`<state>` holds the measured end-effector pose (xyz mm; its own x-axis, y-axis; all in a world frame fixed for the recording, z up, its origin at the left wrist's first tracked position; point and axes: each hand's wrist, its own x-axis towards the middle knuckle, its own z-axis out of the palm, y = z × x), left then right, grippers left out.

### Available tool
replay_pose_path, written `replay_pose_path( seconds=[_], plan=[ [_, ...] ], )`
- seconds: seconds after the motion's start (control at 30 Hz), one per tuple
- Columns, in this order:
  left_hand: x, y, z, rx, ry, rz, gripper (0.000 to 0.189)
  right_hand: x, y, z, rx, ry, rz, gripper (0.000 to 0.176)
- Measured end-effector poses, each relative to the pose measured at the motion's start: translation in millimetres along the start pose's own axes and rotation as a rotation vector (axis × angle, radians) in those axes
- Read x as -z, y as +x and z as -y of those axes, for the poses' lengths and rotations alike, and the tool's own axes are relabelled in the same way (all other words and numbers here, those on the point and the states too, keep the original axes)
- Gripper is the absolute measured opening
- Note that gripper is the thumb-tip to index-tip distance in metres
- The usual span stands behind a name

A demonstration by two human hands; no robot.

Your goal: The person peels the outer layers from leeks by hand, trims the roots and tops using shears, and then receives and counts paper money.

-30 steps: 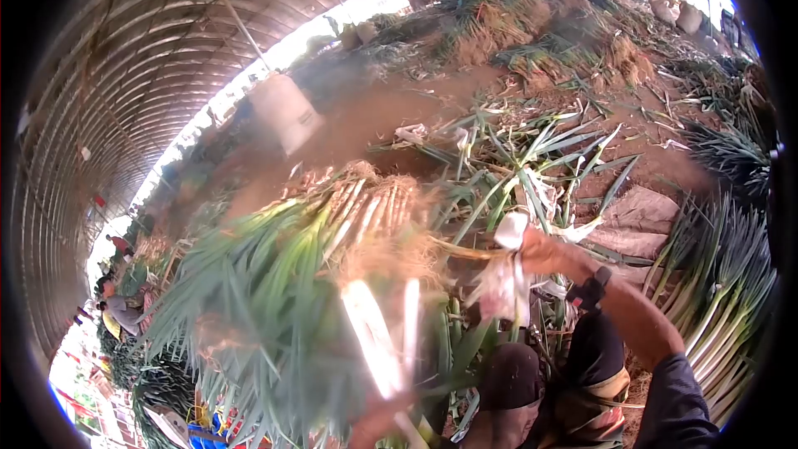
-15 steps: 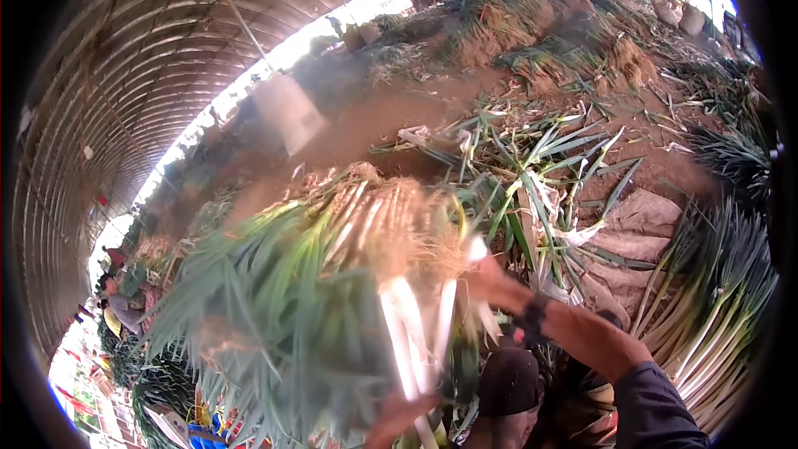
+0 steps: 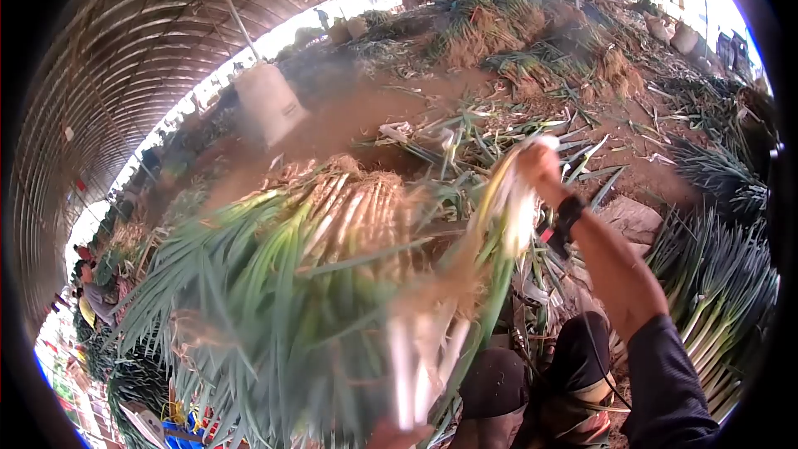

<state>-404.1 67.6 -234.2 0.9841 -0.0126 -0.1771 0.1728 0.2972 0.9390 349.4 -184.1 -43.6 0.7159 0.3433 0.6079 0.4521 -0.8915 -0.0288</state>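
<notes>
Far left, at the warped edge of the view: small figures of other people point(image 3: 90, 293), too small to make out. Left of centre: a heap of leeks point(image 3: 274, 274), green tops fanned toward the camera and rooty ends up, with a pale tub point(image 3: 268, 102) blurred behind it on the bare soil point(image 3: 366, 120). Centre, bottom: a bunch of stalks point(image 3: 416, 357), white and smeared by motion, rising from the lower edge. The left hand point(image 3: 399, 436) shows only as a sliver cut off by the frame beneath the stalks, so its grip cannot be told. Right of centre: a pale, yellow-green leaf strip point(image 3: 509, 199), probably outer skin, running from the bunch up to the right hand point(image 3: 539, 166), which is clenched on its upper end. A dark watch point(image 3: 568, 214) sits on that wrist, and a dark sleeve point(image 3: 673, 382) covers the arm lower down. Far right: more leeks point(image 3: 715, 283) laid in a row, partly cut off by the lens rim.
</notes>
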Motion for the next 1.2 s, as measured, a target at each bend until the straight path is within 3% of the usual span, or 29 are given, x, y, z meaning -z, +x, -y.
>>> replay_pose_path(
  seconds=[0.03,0.07,0.1,0.13,0.23,0.3,0.33,0.47,0.53,0.6,0.63,0.67,0.73,0.8,0.9,0.93,1.0,1.03,1.1,1.13,1.17,1.2],
  plan=[
    [-16,-1,-21,0.026,-0.032,-0.059,0.066,6,10,-40,-0.109,0.374,-0.106,0.010],
    [-27,-7,-49,0.045,0.153,-0.007,0.067,15,19,-77,-0.177,0.754,-0.253,0.011],
    [-32,-12,-60,0.079,0.068,-0.065,0.069,8,34,-95,-0.251,0.561,-0.301,0.011],
    [-34,-14,-68,0.112,-0.014,-0.120,0.070,23,36,-97,-0.384,0.627,-0.232,0.010],
    [-43,2,-106,0.198,0.161,-0.312,0.067,138,40,-81,-0.663,0.716,-0.122,0.010],
    [-46,1,-124,0.260,0.281,-0.446,0.064,179,45,-73,-0.676,0.659,-0.176,0.010],
    [-40,-10,-129,-0.087,0.248,-0.226,0.053,190,57,-88,-0.675,0.681,-0.232,0.009],
    [-69,-1,-187,0.291,0.512,-0.317,0.050,221,133,-178,-0.570,0.893,-0.467,0.005],
    [-76,6,-205,0.479,0.646,-0.350,0.049,249,144,-182,-0.461,0.827,-0.480,0.004],
    [-6,-11,-111,0.352,0.307,-0.471,0.051,274,118,-138,-0.293,0.594,-0.414,0.007],
    [-24,-1,-141,0.324,0.331,-0.320,0.052,282,99,-112,-0.174,0.462,-0.359,0.010],
    [-80,33,-220,0.554,0.493,-0.357,0.055,292,69,-74,-0.003,0.340,-0.305,0.012],
    [0,3,-102,-0.178,0.130,-0.131,0.056,297,-3,1,0.469,0.127,-0.227,0.018],
    [-64,56,-182,0.708,0.739,-0.711,0.058,285,-82,64,0.994,0.024,-0.214,0.023],
    [-58,58,-169,0.441,0.335,-0.658,0.064,243,-182,115,1.667,-0.015,-0.306,0.032],
    [-55,62,-169,0.437,0.264,-0.603,0.068,221,-211,126,1.707,0.091,-0.067,0.048],
    [-50,65,-167,0.557,0.289,-0.475,0.078,231,-155,151,1.552,0.035,0.519,0.043],
    [-57,70,-180,0.627,0.346,-0.441,0.084,235,-112,150,1.369,-0.135,0.375,0.038],
    [-90,85,-210,0.692,0.619,-0.528,0.070,236,0,122,0.847,-0.685,-0.217,0.030],
    [-77,82,-179,0.529,0.702,-0.629,0.059,241,42,115,0.620,-0.791,-0.417,0.027],
    [-70,80,-161,0.364,0.764,-0.737,0.055,245,72,121,0.505,-0.591,-0.483,0.028],
    [-85,86,-182,0.560,0.709,-0.667,0.060,250,97,133,0.406,-0.387,-0.540,0.031]
  ],
)
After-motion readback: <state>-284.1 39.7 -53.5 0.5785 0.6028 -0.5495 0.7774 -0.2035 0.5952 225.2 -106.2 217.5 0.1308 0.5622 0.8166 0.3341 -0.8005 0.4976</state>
